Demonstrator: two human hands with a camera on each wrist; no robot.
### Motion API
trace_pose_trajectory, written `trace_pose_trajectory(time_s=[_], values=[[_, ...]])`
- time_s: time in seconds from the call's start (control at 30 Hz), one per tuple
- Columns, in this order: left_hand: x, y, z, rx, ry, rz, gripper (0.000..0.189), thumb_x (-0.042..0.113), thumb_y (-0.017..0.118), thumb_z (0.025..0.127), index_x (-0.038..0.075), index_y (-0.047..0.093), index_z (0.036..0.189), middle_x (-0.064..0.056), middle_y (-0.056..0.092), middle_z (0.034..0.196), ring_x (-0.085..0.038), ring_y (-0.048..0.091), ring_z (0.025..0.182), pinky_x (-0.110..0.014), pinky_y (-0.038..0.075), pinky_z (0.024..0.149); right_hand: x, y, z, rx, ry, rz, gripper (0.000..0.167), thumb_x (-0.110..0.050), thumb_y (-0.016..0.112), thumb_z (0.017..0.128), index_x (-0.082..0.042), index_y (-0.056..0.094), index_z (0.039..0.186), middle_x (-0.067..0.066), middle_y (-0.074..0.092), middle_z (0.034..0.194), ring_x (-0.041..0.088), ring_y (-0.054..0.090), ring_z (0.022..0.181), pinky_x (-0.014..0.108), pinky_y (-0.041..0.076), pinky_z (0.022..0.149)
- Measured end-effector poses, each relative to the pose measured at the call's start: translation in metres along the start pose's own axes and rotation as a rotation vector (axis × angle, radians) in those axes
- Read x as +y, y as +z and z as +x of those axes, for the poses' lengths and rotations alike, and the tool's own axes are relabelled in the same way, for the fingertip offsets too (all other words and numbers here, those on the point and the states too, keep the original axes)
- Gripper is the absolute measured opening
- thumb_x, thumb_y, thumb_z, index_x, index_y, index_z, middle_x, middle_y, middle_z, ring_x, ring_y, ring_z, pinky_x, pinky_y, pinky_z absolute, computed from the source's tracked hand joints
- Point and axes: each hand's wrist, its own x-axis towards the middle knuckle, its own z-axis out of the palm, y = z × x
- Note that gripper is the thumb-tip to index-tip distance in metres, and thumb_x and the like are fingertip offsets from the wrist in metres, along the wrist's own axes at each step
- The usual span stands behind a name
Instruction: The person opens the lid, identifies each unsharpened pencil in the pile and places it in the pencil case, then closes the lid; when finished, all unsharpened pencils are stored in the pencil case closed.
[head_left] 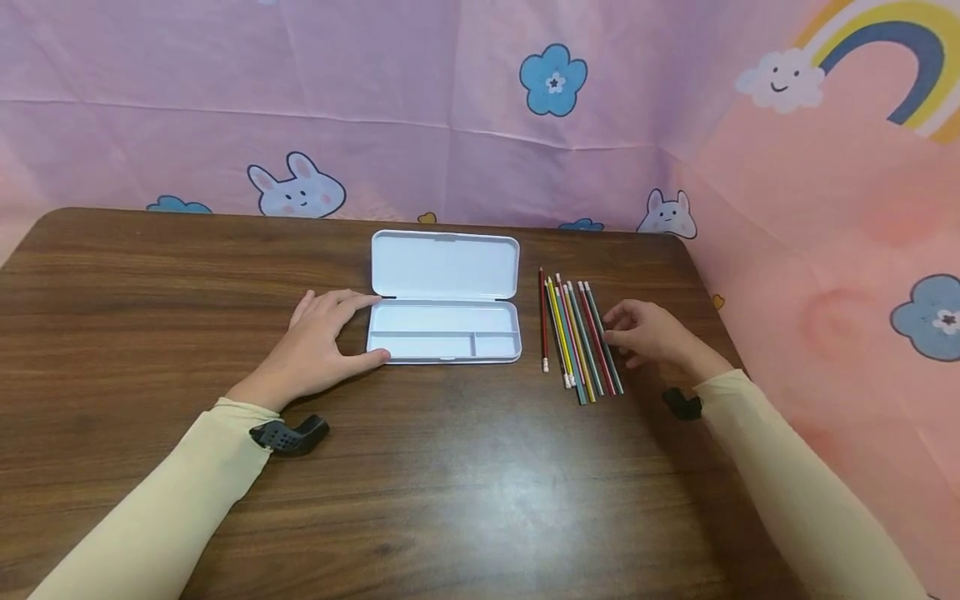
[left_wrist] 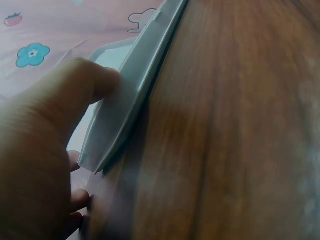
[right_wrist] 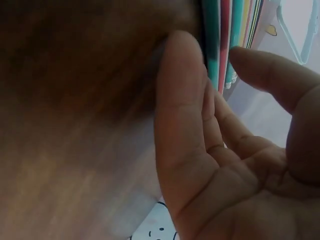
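Found white pencil case (head_left: 444,301) on the bench (head_left: 420,442), toward the far edge, with lid (head_left: 444,267) swung back. Counted three compartments: one long at the back, one long and one short in front. Found left hand (head_left: 318,337) spread around the left end of the case, with thumb on the near rim and index finger at the back corner. Found coloured pencils (head_left: 585,337) bunched lengthwise, between the case and the right hand (head_left: 651,333). Noted red pencil (head_left: 543,321) slightly apart at the bunch's left, eraser toward the person. Found right hand with thumb and bent fingers parted, just beside the outermost pencil (head_left: 597,315); cannot confirm contact. Noted patterned cloth (head_left: 390,150) behind the bench.
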Motion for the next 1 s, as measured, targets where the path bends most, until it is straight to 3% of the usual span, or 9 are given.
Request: trace_pose_trajectory(time_s=[0.23, 0.37, 0.63, 1.0], values=[[0.002, -0.002, -0.002, 0.007, 0.010, 0.001, 0.079, 0.062, 0.075, 0.087, 0.022, 0.051, 0.151, -0.008, 0.049, 0.151, -0.034, 0.037, 0.145, -0.061, 0.006, 0.125, 0.001, 0.011, -0.010, 0.061, -0.022, -0.072, 0.034, -0.014, 0.066, 0.101, 0.000, 0.058, 0.131, 0.019, 0.064, 0.110, 0.023, 0.068, 0.080, 0.036, 0.063, 0.067], [0.002, -0.004, -0.002, -0.004, 0.027, 0.023, 0.083, 0.060, 0.075, 0.088, 0.022, 0.045, 0.156, -0.010, 0.047, 0.154, -0.036, 0.036, 0.146, -0.063, 0.006, 0.125, 0.001, 0.014, -0.010, 0.096, -0.037, -0.125, 0.032, -0.013, 0.065, 0.100, -0.001, 0.060, 0.129, 0.018, 0.065, 0.107, 0.020, 0.068, 0.072, 0.034, 0.061, 0.063], [0.004, -0.002, -0.004, -0.028, 0.049, 0.032, 0.082, 0.058, 0.075, 0.088, 0.023, 0.045, 0.156, -0.011, 0.045, 0.155, -0.038, 0.034, 0.147, -0.065, 0.005, 0.124, 0.002, 0.016, -0.014, 0.116, 0.021, -0.163, 0.037, -0.021, 0.068, 0.100, -0.001, 0.060, 0.131, 0.017, 0.065, 0.105, 0.022, 0.064, 0.076, 0.032, 0.058, 0.063], [0.001, -0.002, -0.004, -0.030, 0.026, 0.038, 0.093, 0.058, 0.074, 0.088, 0.020, 0.034, 0.163, -0.014, 0.043, 0.156, -0.038, 0.033, 0.147, -0.063, 0.003, 0.125, -0.001, 0.017, -0.018, 0.116, -0.030, -0.195, 0.038, -0.013, 0.071, 0.097, 0.004, 0.059, 0.128, 0.018, 0.065, 0.098, 0.018, 0.066, 0.065, 0.033, 0.059, 0.058]])
